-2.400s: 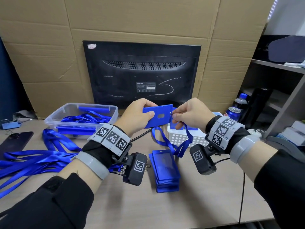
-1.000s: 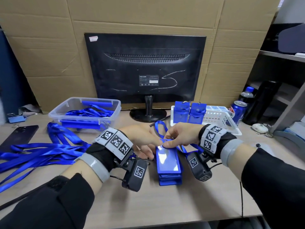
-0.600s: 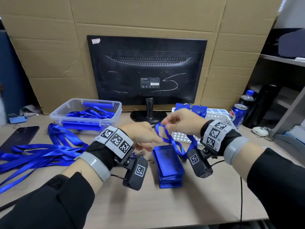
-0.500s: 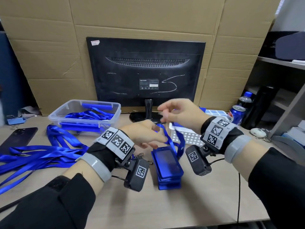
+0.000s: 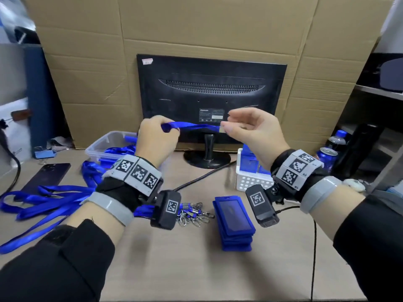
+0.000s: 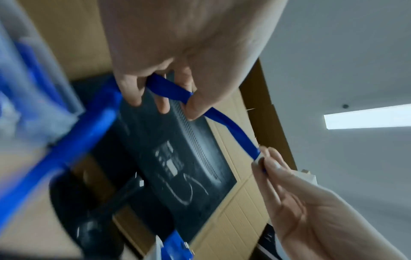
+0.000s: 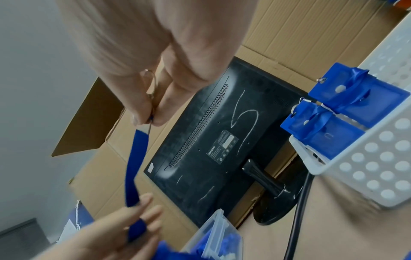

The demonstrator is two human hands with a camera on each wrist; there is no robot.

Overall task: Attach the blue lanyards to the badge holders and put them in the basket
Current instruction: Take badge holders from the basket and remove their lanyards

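Brown corrugated cardboard backdrop (image 5: 196,29), standing behind everything on my table.
Light wooden table (image 5: 196,269), carrying all items below.
Black flat monitor (image 5: 211,94), back turned to me, on its round stand at the rear of the table.
Loose heap of blue fabric lanyards (image 5: 43,199), spread on the table's left side, their metal clips bunched beside my left wrist.
Clear plastic tub (image 5: 102,147), left of the monitor stand, holding more blue straps.
White perforated plastic basket (image 5: 250,182), right of the monitor stand; two blue badge holders with lanyards (image 7: 333,119) stand upright inside it.
Stack of blue plastic badge holders (image 5: 234,223), flat on the table between my wrists.
My left hand (image 5: 156,140), raised before the monitor, fingers curled round one blue lanyard strap (image 5: 194,127).
My right hand (image 5: 253,131), level with the left, thumb and forefinger pinching that strap's far end; a thin metal clip, probably the lanyard's hook, shows between those fingers in the right wrist view.
The strap runs taut, twisted, between both hands.
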